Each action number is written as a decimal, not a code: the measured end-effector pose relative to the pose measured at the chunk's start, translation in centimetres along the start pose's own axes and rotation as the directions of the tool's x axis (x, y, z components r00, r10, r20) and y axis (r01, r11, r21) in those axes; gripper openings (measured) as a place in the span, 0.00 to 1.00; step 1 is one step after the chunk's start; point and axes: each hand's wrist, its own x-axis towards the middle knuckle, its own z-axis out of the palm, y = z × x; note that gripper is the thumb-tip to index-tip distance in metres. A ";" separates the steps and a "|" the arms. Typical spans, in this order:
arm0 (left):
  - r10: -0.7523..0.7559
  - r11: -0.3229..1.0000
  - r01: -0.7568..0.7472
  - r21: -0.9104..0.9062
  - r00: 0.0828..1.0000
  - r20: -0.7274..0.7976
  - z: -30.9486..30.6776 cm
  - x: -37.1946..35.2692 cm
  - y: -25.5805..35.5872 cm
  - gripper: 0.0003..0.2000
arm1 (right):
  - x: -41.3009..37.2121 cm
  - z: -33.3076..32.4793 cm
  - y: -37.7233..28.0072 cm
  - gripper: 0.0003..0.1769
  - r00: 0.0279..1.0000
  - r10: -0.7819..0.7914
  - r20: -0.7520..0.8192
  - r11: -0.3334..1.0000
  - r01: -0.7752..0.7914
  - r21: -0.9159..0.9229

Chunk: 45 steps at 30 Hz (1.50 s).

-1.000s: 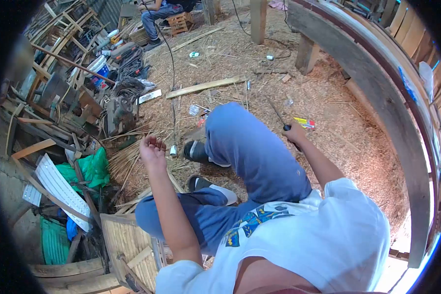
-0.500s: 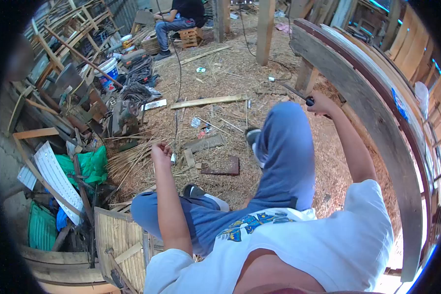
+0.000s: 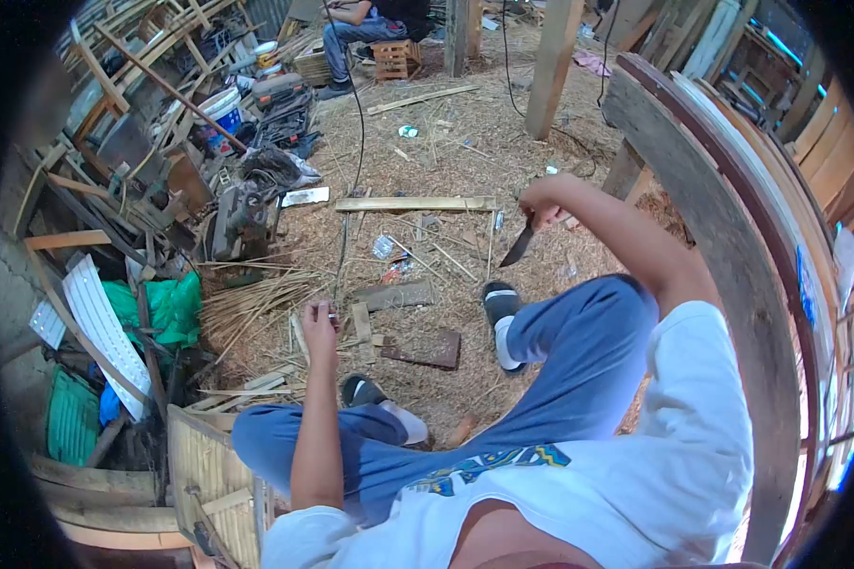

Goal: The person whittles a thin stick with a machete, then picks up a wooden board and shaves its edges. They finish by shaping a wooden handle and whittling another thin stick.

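Observation:
My right hand (image 3: 545, 201) is closed round the handle of a knife (image 3: 517, 247), in front of my right knee. Its dark, broad blade points down and to the left, above the shavings-covered floor. My left hand (image 3: 321, 324) is raised over the floor at the left, fingers curled in. Whatever it may hold is too small to make out. Thin split sticks (image 3: 247, 303) lie in a spread bundle left of this hand. Below and between the hands are a short board (image 3: 399, 295) and a dark brown wood piece (image 3: 425, 351).
A long wooden beam (image 3: 702, 180) runs along my right side. A wooden strip (image 3: 416, 204) lies ahead. At the left are a green bag (image 3: 166, 308), a bucket (image 3: 222, 116) and scrap wood. Another person (image 3: 365, 33) sits at the back beside a post (image 3: 552, 71).
My right hand has swung left with the knife, and its blade has turned from pointing up-left to down-left. My left hand is slightly lower. My right knee has shifted outward; the view has tilted.

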 end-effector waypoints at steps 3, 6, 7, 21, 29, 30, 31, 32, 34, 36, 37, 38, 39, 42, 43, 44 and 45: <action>0.138 0.976 -0.149 0.161 0.988 0.075 0.6 0.8 -1.1 0.05 | 3.8 -1.7 1.4 0.18 0.999 0.025 0.023 1.000 -0.025 -0.002; 0.238 0.879 -0.326 0.348 0.932 0.272 1.4 2.5 -2.4 0.06 | 4.7 -2.7 1.6 0.17 0.995 0.068 -0.080 0.995 -0.062 0.081; 0.218 0.853 -0.348 0.388 0.915 0.341 2.0 3.5 -3.2 0.06 | 5.0 -2.8 2.0 0.16 0.992 0.062 -0.110 0.995 -0.052 0.090; 0.044 0.579 -0.671 0.463 0.592 0.804 24.5 19.4 -8.9 0.11 | 12.9 1.0 4.7 0.18 0.810 0.286 -0.512 0.957 -0.211 0.200; 0.081 0.199 -0.844 0.498 0.520 0.850 31.2 27.1 -14.8 0.30 | 14.2 0.0 -0.6 0.14 0.752 0.334 -0.569 0.943 -0.267 0.200; 0.129 0.173 -0.849 0.500 0.523 0.843 31.8 28.6 -15.8 0.32 | 14.2 0.1 -0.8 0.18 0.757 0.326 -0.567 0.945 -0.268 0.185; 0.176 0.143 -0.859 0.492 0.512 0.841 32.5 30.0 -16.6 0.33 | 14.2 0.3 -1.0 0.18 0.748 0.325 -0.579 0.946 -0.262 0.192; 0.165 0.120 -0.868 0.483 0.497 0.852 33.0 31.3 -17.5 0.33 | 14.1 0.8 -1.3 0.18 0.741 0.334 -0.583 0.943 -0.261 0.209; 0.155 0.079 -0.872 0.483 0.490 0.858 33.4 32.9 -17.9 0.33 | 13.8 1.6 -1.9 0.17 0.742 0.322 -0.588 0.946 -0.228 0.229; 0.204 0.089 -0.868 0.488 0.496 0.844 33.7 33.5 -18.6 0.35 | 13.3 1.7 -2.4 0.15 0.742 0.284 -0.607 0.956 -0.169 0.241; 0.230 0.094 -0.863 0.496 0.504 0.833 33.7 33.7 -18.9 0.35 | 13.3 1.5 -2.7 0.16 0.740 0.294 -0.605 0.954 -0.184 0.239; 0.222 0.086 -0.862 0.500 0.505 0.834 33.7 33.9 -19.1 0.35 | 13.4 1.2 -2.9 0.17 0.738 0.299 -0.605 0.953 -0.194 0.234; 0.216 0.076 -0.860 0.504 0.508 0.834 33.7 34.3 -19.4 0.35 | 13.5 1.0 -3.2 0.18 0.734 0.303 -0.608 0.952 -0.203 0.229; 0.227 0.074 -0.851 0.520 0.523 0.822 33.9 35.8 -19.7 0.37 | 13.6 0.4 -3.4 0.20 0.734 0.274 -0.621 0.961 -0.178 0.213; 0.231 0.078 -0.849 0.523 0.526 0.819 34.0 36.4 -20.0 0.38 | 13.6 0.3 -3.3 0.20 0.738 0.271 -0.618 0.961 -0.175 0.212; 0.223 0.080 -0.851 0.519 0.523 0.823 34.1 37.2 -20.1 0.38 | 13.6 0.2 -3.2 0.20 0.744 0.268 -0.613 0.962 -0.172 0.212; 0.213 0.082 -0.853 0.516 0.521 0.827 34.4 37.7 -19.8 0.38 | 13.7 0.1 -3.0 0.20 0.750 0.264 -0.606 0.963 -0.166 0.213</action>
